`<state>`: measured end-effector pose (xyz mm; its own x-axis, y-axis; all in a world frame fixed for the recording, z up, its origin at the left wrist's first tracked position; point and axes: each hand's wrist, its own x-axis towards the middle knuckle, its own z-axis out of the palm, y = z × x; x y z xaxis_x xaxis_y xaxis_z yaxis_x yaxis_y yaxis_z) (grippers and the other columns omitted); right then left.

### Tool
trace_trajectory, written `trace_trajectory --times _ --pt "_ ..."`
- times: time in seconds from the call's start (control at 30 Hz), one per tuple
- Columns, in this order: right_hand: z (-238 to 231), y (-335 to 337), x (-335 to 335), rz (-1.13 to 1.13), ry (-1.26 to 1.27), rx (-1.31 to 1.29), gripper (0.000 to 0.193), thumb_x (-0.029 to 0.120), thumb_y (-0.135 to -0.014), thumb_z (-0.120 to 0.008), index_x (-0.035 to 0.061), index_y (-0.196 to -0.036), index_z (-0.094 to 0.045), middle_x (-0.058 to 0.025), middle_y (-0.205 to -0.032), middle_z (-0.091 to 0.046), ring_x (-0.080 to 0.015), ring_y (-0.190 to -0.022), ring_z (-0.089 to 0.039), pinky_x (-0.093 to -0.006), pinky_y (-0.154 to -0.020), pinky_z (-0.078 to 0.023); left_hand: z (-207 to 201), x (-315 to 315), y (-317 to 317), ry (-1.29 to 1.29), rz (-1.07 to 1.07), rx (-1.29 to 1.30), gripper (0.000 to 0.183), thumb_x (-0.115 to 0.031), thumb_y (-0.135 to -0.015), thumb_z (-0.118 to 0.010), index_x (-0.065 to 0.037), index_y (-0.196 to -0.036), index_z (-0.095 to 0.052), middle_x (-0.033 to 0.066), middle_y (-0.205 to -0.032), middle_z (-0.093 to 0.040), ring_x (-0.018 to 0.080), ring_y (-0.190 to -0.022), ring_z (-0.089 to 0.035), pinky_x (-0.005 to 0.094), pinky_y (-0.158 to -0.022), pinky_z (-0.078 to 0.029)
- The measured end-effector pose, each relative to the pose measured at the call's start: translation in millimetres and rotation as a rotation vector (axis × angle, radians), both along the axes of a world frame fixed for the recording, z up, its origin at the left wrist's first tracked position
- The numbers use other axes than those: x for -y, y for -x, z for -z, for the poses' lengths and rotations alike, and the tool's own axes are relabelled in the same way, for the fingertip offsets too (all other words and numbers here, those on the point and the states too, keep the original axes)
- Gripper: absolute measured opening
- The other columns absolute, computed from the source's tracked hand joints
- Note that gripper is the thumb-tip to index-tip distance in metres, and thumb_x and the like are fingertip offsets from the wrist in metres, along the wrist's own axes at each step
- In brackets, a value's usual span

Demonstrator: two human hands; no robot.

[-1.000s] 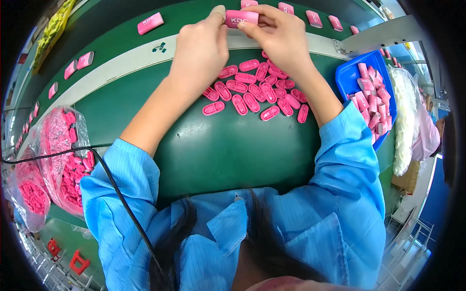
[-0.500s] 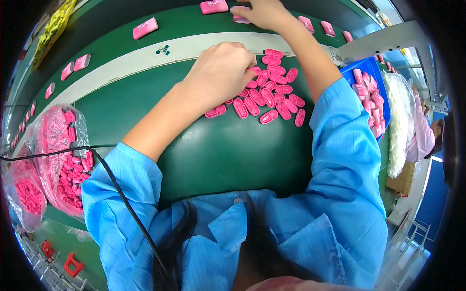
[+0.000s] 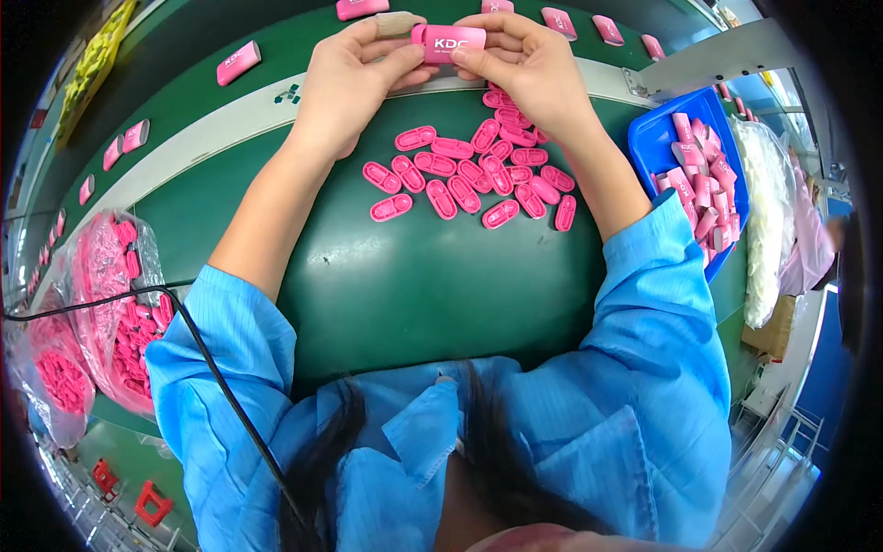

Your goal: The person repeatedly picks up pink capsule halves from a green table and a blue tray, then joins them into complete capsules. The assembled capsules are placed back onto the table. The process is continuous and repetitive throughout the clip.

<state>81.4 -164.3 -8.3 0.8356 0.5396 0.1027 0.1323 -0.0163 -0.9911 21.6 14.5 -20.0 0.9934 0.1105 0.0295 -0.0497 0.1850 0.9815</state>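
Note:
Above the far edge of the green work surface my two hands meet over one small pink case. My right hand (image 3: 529,69) grips the glossy pink casing (image 3: 457,43), printed in white, between thumb and fingers. At its left end my left hand (image 3: 354,78) pinches a darker pink oval end cap (image 3: 419,35) against the casing; I cannot tell how far in it sits. A beige cover (image 3: 395,24) wraps one left fingertip. Just below the hands lie several loose pink oval caps (image 3: 462,193), most with their recessed side up.
Pink casings (image 3: 239,63) stand spaced along a green belt (image 3: 189,97) beyond a pale rail (image 3: 216,129). A blue bin (image 3: 641,147) of casings is at right, near a metal bracket (image 3: 708,69). Clear bags (image 3: 101,313) of pink parts sit left, a black cable (image 3: 216,368) crossing them.
My right hand has come back from the belt with a casing. My left hand has lifted from the caps, holding one, and both hands now meet. Some caps have spread to the left.

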Motion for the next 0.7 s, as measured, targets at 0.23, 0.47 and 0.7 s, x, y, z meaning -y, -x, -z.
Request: trace_trajectory --times 0.23,0.47,0.7 --pt "10 -14 8 -0.100 0.019 -0.068 0.029 0.009 -0.085 -0.063 -0.0022 -0.111 -0.055 -0.0088 -0.097 -0.064 -0.0138 -0.086 -0.062 -0.0243 -0.076 -0.051 -5 2 2 -0.173 -0.056 0.018 0.034 -0.011 -0.082 -0.067 0.003 -0.111 -0.059 0.0112 -0.094 -0.067 0.0149 -0.086 -0.065 0.0257 -0.077 -0.053" --pt "7 -10 11 -0.066 -0.028 0.000 0.032 0.005 -0.084 -0.063 -0.0034 -0.113 -0.054 -0.0104 -0.097 -0.065 -0.0139 -0.083 -0.063 -0.0250 -0.074 -0.052 -9 6 5 -0.347 -0.098 0.140 0.032 -0.010 -0.080 -0.065 0.005 -0.108 -0.059 0.0174 -0.092 -0.066 0.0237 -0.085 -0.064 0.0297 -0.075 -0.052" --pt "4 2 6 0.010 -0.046 0.034 0.029 0.004 -0.084 -0.063 -0.0038 -0.110 -0.055 -0.0106 -0.097 -0.065 -0.0132 -0.082 -0.063 -0.0243 -0.072 -0.053 -25 26 22 -0.790 -0.183 0.158 0.030 -0.013 -0.082 -0.065 0.006 -0.105 -0.060 0.0205 -0.086 -0.066 0.0257 -0.076 -0.066 0.0288 -0.070 -0.052"
